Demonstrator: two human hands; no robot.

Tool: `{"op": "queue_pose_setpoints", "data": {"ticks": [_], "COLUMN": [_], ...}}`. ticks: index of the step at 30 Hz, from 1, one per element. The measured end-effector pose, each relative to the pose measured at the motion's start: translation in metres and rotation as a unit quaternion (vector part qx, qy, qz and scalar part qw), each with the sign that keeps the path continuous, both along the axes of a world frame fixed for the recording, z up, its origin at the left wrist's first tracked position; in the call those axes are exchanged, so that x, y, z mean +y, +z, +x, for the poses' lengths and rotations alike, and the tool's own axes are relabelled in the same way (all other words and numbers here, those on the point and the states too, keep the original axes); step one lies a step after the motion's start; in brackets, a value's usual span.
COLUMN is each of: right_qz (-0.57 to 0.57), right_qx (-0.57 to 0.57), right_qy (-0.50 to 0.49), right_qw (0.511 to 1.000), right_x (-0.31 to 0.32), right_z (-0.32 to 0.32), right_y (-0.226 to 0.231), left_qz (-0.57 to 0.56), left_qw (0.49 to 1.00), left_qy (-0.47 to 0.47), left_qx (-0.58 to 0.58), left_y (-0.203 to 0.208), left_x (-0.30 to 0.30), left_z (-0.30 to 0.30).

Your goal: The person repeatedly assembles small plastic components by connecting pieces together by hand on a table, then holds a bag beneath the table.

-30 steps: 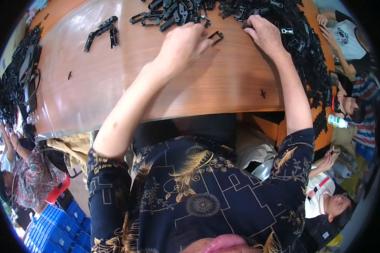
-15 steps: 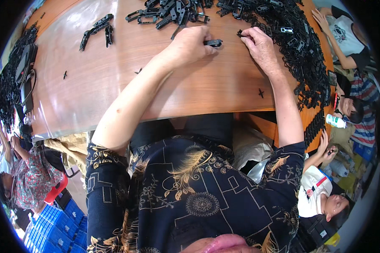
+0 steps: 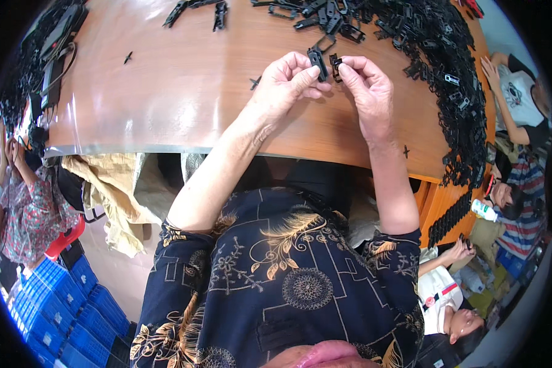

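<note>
My left hand (image 3: 288, 78) pinches a long black plastic part (image 3: 317, 65) between thumb and fingers, tilted upward. Close beside it, my right hand (image 3: 368, 89) grips a smaller black plastic frame (image 3: 335, 67). The two parts are held side by side above the wooden table (image 3: 184, 104), with a narrow gap between them. A small black cross-shaped piece (image 3: 255, 82) lies by my left wrist, and another cross-shaped piece (image 3: 406, 151) lies to the right of my right forearm. Just beyond my fingers is a heap of black plastic parts (image 3: 331, 18).
A dense pile of black parts (image 3: 457, 122) runs along the table's right side; another heap lies far left near a black device with a cable (image 3: 58, 49). A few joined parts (image 3: 219, 16) sit at the far edge. Blue crates (image 3: 55, 306) stand lower left. Other people sit on both sides.
My hands have come together, and the left one has turned its part from lying level to pointing up. The whole view has shifted, so the table sits higher in the picture.
</note>
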State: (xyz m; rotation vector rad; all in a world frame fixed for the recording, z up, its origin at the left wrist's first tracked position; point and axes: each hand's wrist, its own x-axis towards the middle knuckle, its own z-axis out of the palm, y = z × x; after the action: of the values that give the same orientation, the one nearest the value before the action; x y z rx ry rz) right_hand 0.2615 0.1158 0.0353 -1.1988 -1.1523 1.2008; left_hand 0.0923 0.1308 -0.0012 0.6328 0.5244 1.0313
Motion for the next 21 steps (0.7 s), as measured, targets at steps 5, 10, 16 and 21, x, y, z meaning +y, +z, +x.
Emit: {"op": "queue_pose_setpoints", "data": {"ticks": [5, 10, 16, 21], "right_qz": [0.009, 0.053, 0.143, 0.232], "right_qx": [0.042, 0.003, -0.235, -0.37], "right_qy": [0.027, 0.03, 0.008, 0.02], "right_qw": [0.999, 0.998, 0.961, 0.899], "right_x": [-0.004, -0.003, -0.006, -0.015], "right_z": [-0.022, -0.028, -0.04, -0.048], "right_y": [0.003, 0.0, 0.002, 0.002], "left_qz": [0.07, 0.11, 0.138, 0.044], "left_qw": [0.993, 0.981, 0.965, 0.96], "left_qy": [0.04, 0.072, 0.081, 0.12], "left_qx": [0.083, 0.142, 0.208, 0.248], "left_y": [0.008, 0.011, 0.009, 0.013], "left_x": [-0.012, -0.015, -0.016, -0.016], "left_z": [-0.009, -0.012, -0.014, -0.012]}}
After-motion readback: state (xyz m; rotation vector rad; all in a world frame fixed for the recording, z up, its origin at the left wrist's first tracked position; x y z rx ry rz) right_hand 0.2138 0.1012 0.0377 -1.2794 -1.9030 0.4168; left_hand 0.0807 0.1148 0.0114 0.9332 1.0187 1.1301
